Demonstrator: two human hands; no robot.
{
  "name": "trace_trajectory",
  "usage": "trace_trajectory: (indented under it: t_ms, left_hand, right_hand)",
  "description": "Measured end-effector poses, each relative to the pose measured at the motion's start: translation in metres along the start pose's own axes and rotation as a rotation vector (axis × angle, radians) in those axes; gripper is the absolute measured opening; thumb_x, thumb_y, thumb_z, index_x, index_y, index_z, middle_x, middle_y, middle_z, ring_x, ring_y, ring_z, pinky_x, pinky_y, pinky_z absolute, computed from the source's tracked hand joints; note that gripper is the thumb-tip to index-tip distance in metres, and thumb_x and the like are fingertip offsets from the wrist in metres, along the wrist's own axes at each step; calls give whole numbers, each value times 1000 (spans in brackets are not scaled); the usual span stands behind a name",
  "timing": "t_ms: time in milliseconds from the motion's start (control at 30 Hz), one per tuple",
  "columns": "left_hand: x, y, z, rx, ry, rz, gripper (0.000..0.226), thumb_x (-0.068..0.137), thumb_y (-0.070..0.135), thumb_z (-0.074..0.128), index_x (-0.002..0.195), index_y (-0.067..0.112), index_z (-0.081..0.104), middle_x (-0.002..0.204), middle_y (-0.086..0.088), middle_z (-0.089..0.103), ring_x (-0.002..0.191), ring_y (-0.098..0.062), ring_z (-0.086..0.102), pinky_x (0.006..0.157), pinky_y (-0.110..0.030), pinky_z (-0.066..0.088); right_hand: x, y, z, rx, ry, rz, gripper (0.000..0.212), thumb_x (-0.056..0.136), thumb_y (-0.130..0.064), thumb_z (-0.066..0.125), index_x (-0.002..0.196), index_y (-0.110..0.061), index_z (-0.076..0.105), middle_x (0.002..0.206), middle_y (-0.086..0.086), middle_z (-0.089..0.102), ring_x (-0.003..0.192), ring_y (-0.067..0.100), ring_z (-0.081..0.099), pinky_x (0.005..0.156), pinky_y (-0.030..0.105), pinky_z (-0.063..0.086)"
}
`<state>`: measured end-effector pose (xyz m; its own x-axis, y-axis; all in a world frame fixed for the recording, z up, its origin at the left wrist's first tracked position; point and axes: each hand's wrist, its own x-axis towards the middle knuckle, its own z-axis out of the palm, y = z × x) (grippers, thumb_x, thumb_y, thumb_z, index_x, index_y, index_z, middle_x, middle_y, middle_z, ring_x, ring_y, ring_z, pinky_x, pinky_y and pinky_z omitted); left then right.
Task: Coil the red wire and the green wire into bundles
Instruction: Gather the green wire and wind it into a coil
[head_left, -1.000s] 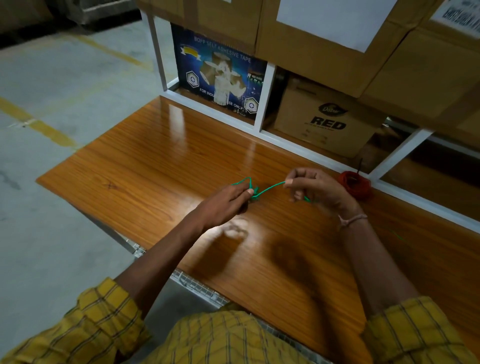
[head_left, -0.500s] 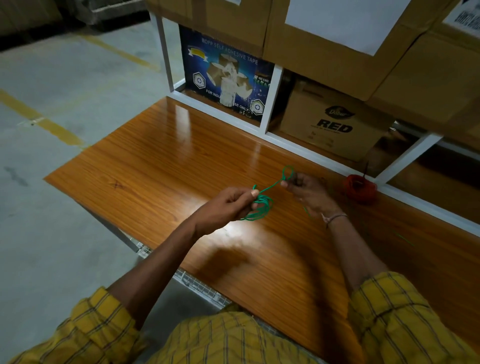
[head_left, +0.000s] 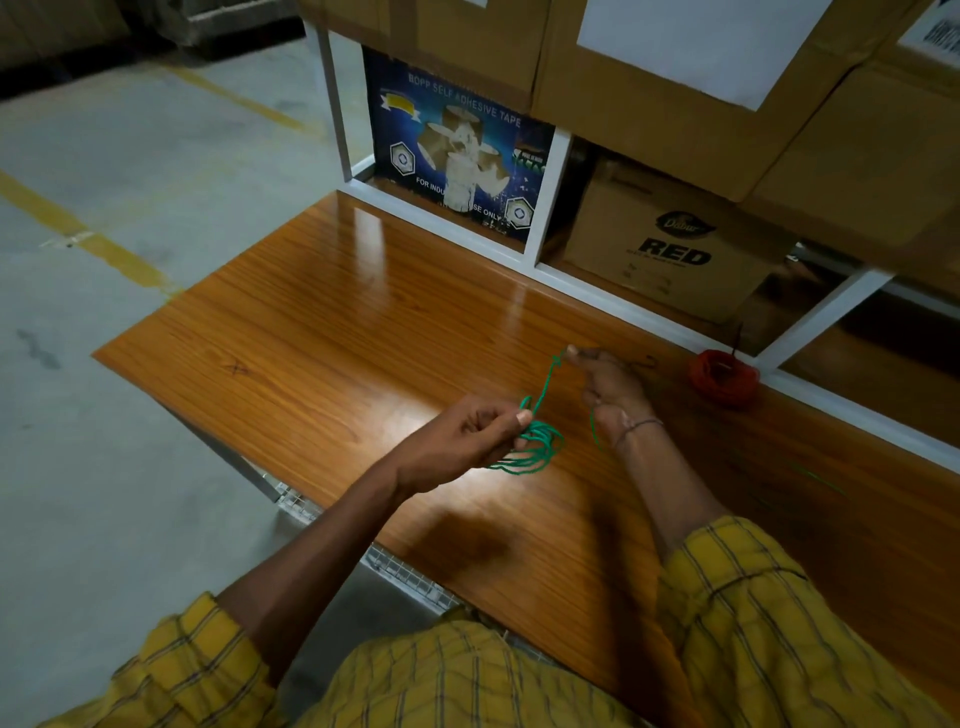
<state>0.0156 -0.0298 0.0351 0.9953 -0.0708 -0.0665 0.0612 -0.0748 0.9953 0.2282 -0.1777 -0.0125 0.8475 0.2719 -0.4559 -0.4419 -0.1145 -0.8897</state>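
Wooden table (head_left: 322, 332) shines beside grey floor (head_left: 104, 467); your left hand (head_left: 457, 441) and right hand (head_left: 608, 379) both pinch the green wire (head_left: 540, 447).

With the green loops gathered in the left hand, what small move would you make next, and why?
Probably bring the right hand back toward the left hand to lay one more loop. The left hand pinches several loops of green wire, the right hand pinches the strand farther along, and loose green wire trails past that wrist. The red wire already lies coiled on the table.
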Motion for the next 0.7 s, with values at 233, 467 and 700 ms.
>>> trace_trajectory:
  t_ms: [233,467,700]
  left_hand:
    - [-15,2,8,0,-40,0,44,113,23,50,83,-7,63,57,8,42,52,-7,32,54,-21,28]
    - [-5,11,5,-151,15,3,45,114,30,40,91,-4,58,60,3,33,54,-11,24,53,-21,26]
    - [8,11,-14,-379,123,45,32,115,33,36,108,9,55,87,-11,71,76,-25,68,67,-27,50]
  right_hand:
    - [22,7,-8,12,87,102,47,102,-19,65,144,-2,57,144,9,55,139,24,43,107,40,37]
    - [24,36,-1,-141,135,-33,11,93,-13,76,87,-11,67,98,10,70,98,22,62,92,34,42]
    - [-6,56,-12,-564,113,-212,24,95,-28,74,77,-15,63,73,-1,58,68,14,50,62,31,37]
